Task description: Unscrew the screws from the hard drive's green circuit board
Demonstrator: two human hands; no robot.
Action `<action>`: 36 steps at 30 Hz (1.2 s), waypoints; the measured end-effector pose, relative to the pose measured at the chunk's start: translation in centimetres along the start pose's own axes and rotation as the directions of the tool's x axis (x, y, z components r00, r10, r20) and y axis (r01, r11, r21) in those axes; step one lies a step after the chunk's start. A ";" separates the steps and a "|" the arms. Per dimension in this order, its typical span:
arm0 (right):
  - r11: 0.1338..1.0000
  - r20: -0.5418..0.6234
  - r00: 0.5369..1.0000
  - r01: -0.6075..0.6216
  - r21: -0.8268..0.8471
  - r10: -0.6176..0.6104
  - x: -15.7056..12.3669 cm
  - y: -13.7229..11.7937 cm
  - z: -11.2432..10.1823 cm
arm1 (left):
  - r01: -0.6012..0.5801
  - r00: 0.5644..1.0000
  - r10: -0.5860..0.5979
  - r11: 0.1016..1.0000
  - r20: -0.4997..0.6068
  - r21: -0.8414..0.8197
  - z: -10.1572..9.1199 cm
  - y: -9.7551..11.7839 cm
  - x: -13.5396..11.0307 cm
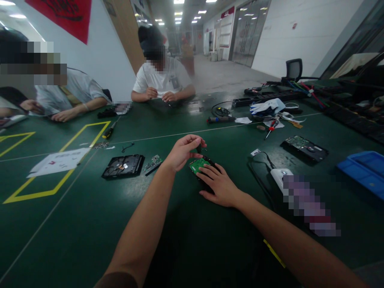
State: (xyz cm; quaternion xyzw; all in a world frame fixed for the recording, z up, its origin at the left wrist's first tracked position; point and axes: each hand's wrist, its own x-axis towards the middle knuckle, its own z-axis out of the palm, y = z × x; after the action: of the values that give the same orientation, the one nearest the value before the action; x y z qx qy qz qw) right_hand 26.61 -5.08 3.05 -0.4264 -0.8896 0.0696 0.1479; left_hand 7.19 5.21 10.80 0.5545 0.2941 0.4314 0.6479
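Observation:
A small hard drive with a green circuit board (197, 165) lies on the green table (180, 240) in front of me. My right hand (220, 185) rests flat on the drive, fingers spread over its near side. My left hand (185, 151) hovers just above the drive's far edge, its fingers pinched round a small dark tool or part that points down at the board. What exactly it pinches is too small to name.
To the left lie an opened black drive case (123, 165), a loose circuit board (152, 163), a paper sheet (59, 161) and a yellow screwdriver (109, 130). To the right are another drive (304, 146), a white device with black cable (280, 176) and a blue tray (364, 170). Other people sit across the table.

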 end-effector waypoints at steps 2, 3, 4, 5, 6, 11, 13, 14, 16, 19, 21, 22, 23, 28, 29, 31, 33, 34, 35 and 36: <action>1.000 0.001 1.000 -0.001 0.000 0.001 0.0 0.0 0.0 | 0.000 1.000 0.000 1.000 -0.018 0.007 -0.2 0.0 0.0; 1.000 0.002 1.000 -0.001 0.000 0.001 0.0 0.0 0.0 | -0.001 1.000 0.002 1.000 -0.025 0.018 -0.3 0.1 0.0; 1.000 0.002 1.000 -0.001 -0.001 0.001 0.0 0.0 0.0 | -0.005 1.000 0.006 0.999 -0.026 0.037 -0.4 0.1 0.0; 1.000 0.000 1.000 -0.001 -0.001 0.001 0.0 0.0 0.0 | -0.012 1.000 0.013 0.998 -0.025 0.060 -0.5 0.2 0.0; 1.000 0.000 1.000 -0.001 -0.001 0.001 0.0 0.0 0.0 | -0.023 0.999 0.025 0.996 -0.024 0.088 -0.6 0.2 0.0; 1.000 0.004 1.000 0.001 0.002 -0.001 0.0 0.0 0.0 | -0.104 0.991 0.122 0.961 -0.056 0.255 -0.5 0.1 0.1; 1.000 0.003 1.000 -0.001 -0.001 0.001 0.0 0.0 0.0 | -0.136 0.982 0.169 0.946 -0.088 0.294 -0.4 -0.2 0.3; 1.000 0.003 1.000 -0.002 -0.002 0.002 0.0 0.0 0.0 | -0.151 0.976 0.191 0.939 -0.103 0.308 -0.3 -0.3 0.4; 1.000 0.003 1.000 -0.005 -0.004 0.005 0.0 -0.1 -0.1 | -0.169 0.968 0.219 0.927 -0.118 0.334 -0.3 -0.4 0.5; 1.000 0.005 1.000 -0.007 -0.005 0.007 0.0 -0.1 -0.1 | -0.160 0.969 0.213 0.924 -0.122 0.347 -0.2 -0.5 0.5; 1.000 0.007 1.000 -0.004 -0.006 0.004 0.0 -0.1 -0.2 | -0.149 0.974 0.192 0.943 -0.121 0.298 -0.1 -0.6 0.6; 1.000 0.007 1.000 -0.004 -0.005 0.004 0.0 -0.1 -0.2 | -0.141 0.977 0.175 0.958 -0.118 0.251 -0.1 -0.8 0.6; 1.000 0.007 1.000 -0.004 -0.005 0.004 0.0 -0.1 -0.2 | -0.131 0.981 0.155 0.972 -0.114 0.194 0.0 -0.9 0.6; 1.000 0.011 1.000 -0.002 -0.004 0.002 0.0 -0.1 -0.2 | -0.100 0.990 0.103 0.994 -0.095 0.034 0.4 -1.3 0.8; 1.000 0.011 1.000 -0.002 -0.005 0.002 0.0 -0.1 -0.2 | -0.111 0.989 0.115 0.993 -0.093 0.048 0.4 -1.3 0.8; 1.000 0.010 1.000 -0.002 -0.007 0.002 0.0 -0.1 -0.1 | -0.142 0.985 0.151 0.985 -0.089 0.103 0.5 -1.4 0.9; 1.000 0.006 1.000 0.000 -0.009 0.000 0.0 0.0 0.0 | -0.169 0.977 0.188 0.970 -0.096 0.176 0.4 -1.4 0.9; 1.000 0.003 1.000 0.001 -0.010 -0.001 0.0 0.0 0.1 | -0.179 0.973 0.204 0.961 -0.106 0.212 0.4 -1.5 0.9; 1.000 0.000 1.000 0.003 -0.010 -0.003 0.0 0.0 0.2 | -0.185 0.969 0.219 0.951 -0.118 0.248 0.4 -1.6 0.9; 1.000 -0.003 1.000 0.004 -0.010 -0.004 0.0 0.0 0.3 | -0.188 0.963 0.232 0.940 -0.133 0.284 0.3 -1.7 1.0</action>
State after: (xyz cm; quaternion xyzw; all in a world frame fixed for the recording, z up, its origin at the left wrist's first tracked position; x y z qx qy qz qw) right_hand 26.56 -5.06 2.79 -0.4254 -0.8907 0.0640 0.1473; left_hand 8.31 5.90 9.33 0.6281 0.3414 0.4986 0.4902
